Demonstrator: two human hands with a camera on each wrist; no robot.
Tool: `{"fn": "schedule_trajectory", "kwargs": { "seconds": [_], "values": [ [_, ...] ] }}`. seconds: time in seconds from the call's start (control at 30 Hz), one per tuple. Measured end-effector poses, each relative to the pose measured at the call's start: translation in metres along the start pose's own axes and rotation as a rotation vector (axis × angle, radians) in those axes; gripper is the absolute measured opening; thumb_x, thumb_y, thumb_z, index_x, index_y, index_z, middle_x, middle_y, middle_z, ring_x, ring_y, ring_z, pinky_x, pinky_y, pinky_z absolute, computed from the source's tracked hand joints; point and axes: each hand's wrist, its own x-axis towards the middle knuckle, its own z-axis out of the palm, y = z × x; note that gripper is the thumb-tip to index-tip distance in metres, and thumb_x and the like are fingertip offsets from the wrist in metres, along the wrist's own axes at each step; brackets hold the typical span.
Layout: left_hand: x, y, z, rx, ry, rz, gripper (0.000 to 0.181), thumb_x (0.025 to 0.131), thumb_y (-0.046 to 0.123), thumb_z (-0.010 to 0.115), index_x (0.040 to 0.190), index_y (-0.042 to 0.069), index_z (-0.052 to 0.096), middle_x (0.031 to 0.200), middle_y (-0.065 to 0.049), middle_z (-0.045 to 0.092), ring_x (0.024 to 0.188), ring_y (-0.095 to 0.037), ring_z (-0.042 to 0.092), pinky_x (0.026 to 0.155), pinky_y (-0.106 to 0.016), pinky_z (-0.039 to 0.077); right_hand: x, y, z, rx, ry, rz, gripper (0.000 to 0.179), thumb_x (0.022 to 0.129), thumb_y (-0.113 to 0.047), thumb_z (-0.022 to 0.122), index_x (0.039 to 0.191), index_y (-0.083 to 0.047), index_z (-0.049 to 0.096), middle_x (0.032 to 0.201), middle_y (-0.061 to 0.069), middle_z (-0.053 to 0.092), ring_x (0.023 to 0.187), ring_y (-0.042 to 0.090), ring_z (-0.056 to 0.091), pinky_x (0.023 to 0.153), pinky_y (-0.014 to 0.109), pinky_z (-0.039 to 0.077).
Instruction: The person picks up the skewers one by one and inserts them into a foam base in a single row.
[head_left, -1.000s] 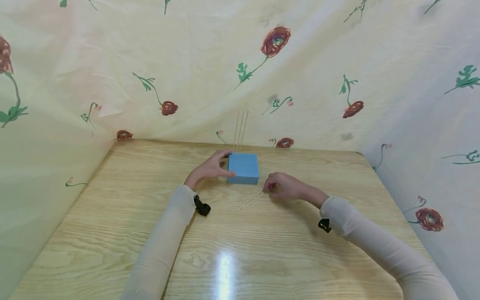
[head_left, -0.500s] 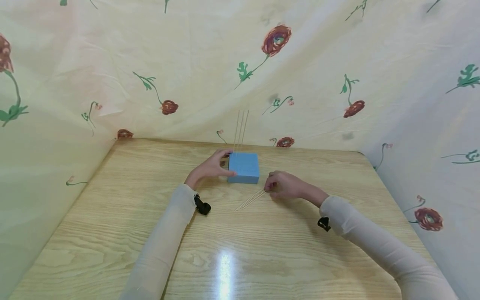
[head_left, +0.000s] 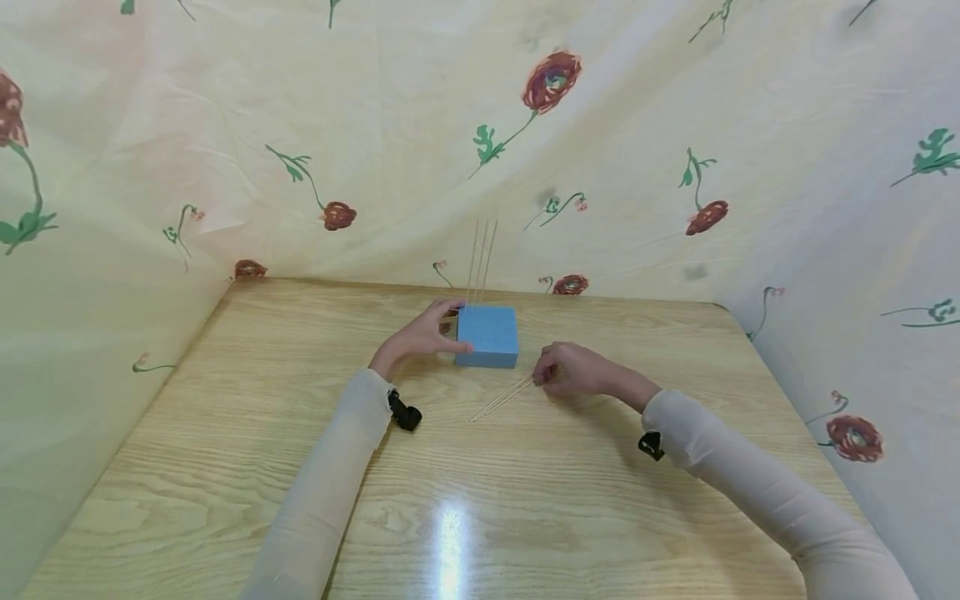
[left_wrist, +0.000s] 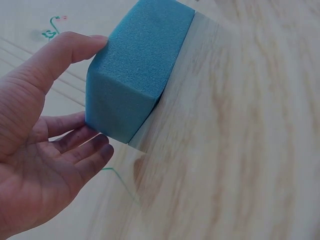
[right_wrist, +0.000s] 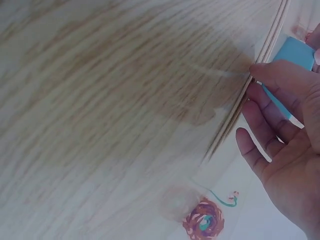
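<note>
A blue foam block [head_left: 487,332] sits on the table, with several thin wooden sticks [head_left: 481,262] standing upright at its back left edge. My left hand [head_left: 426,332] holds the block from its left side, thumb at the front and fingers toward the back. In the left wrist view the thumb and index fingertip touch the block [left_wrist: 140,50]. To the right of the block, my right hand [head_left: 572,369] pinches the ends of a few loose wooden sticks [head_left: 501,399]. Seen from the right wrist, thumb and index finger meet at these sticks [right_wrist: 270,40]; the other fingers curl loosely.
The wood-grain table [head_left: 465,483] carries a bright light reflection near its front. A flower-printed cloth [head_left: 420,125] hangs behind the table and along both sides. Black wrist straps [head_left: 405,412] show at both cuffs.
My right hand has shifted very slightly to the right along the loose sticks. The left hand and the foam block stay where they were.
</note>
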Motion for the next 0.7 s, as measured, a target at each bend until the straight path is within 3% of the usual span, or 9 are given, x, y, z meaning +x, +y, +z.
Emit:
{"fn": "schedule_trajectory", "kwargs": {
  "seconds": [0.23,0.7],
  "values": [
    [0.0005,-0.0009,0.0002,-0.002,0.003,0.002,0.09,0.091,0.022,0.079,0.162,0.009,0.025,0.165,-0.013,0.02,0.153,-0.032,0.026,0.121,-0.051,0.035,-0.0035,0.0027,-0.0069,0.06,-0.024,-0.034,0.018,0.085,0.008,0.073,0.096,-0.003,0.081,0.092,0.009,0.075,0.084,0.021,0.069,0.079,0.037,0.059],
    [0.0012,-0.0023,-0.0005,0.002,0.003,0.004,0.092,0.091,0.023,0.079,0.163,0.009,0.023,0.166,-0.012,0.019,0.153,-0.032,0.025,0.12,-0.052,0.035,0.0012,0.0077,-0.007,-0.049,0.01,-0.125,0.012,0.083,0.005,0.078,0.086,-0.006,0.081,0.084,0.006,0.077,0.076,0.015,0.07,0.071,0.028,0.058]
  ]
}}
